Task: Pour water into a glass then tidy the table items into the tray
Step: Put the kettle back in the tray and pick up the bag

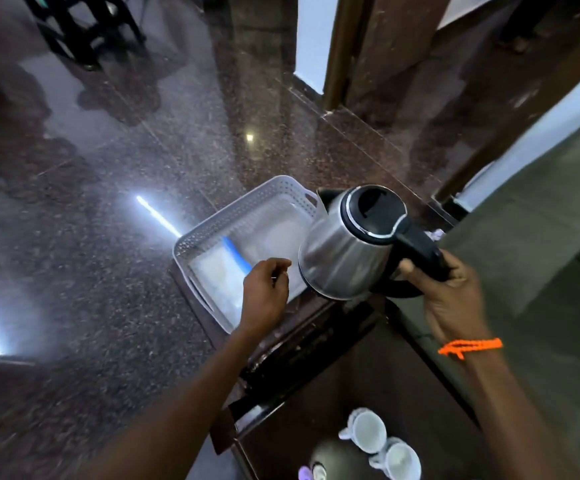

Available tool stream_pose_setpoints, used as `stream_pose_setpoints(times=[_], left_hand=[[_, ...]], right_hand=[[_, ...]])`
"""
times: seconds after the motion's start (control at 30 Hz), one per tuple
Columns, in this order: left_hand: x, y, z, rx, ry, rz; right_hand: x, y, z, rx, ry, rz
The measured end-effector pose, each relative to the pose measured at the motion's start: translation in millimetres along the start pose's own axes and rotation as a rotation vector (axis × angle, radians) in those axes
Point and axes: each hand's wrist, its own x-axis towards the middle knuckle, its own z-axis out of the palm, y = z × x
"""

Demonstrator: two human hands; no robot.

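Note:
A steel electric kettle with a black lid and handle hangs tilted over the right side of the white perforated tray. My right hand grips the kettle's black handle. My left hand hovers over the tray's near side, fingers loosely curled, holding nothing that I can see. Inside the tray lie pale flat items and a blue-handled thing, all blurred. No glass can be made out in the tray.
The tray sits at the far end of a dark wooden table. Two white cups and a dark rounded bottle stand on a lower surface near me. A green sofa lies right; polished granite floor left.

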Motion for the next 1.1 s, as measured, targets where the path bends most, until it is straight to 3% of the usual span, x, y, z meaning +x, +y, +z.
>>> stream_pose_setpoints(times=[0.13,0.37,0.6,0.7,0.83,0.87,1.0,1.1], left_hand=[[37,-25,-22,0.112,0.066,-0.089],[67,-64,-28,0.335,0.063,-0.474],[74,-71,-30,0.442,0.012,-0.472],[66,-58,-39,0.339,0.002,-0.485],[40,-38,-51,-0.07,0.124,-0.441],[30,-32,-54,-0.188,0.131,-0.404],[-9,-7,-59,-0.485,0.011,-0.241],[-27,9,-60,-0.581,-0.095,-0.136]], right_hand=[[47,21,59,0.022,-0.013,-0.013],[80,76,119,-0.03,-0.083,0.002],[72,109,117,-0.095,-0.005,-0.004],[64,99,115,-0.192,-0.019,-0.042],[19,87,115,-0.435,0.315,-0.033],[1,83,121,-0.425,0.333,-0.031],[-56,75,149,-0.407,-0.097,-0.004],[-68,65,150,-0.363,-0.186,0.045]])
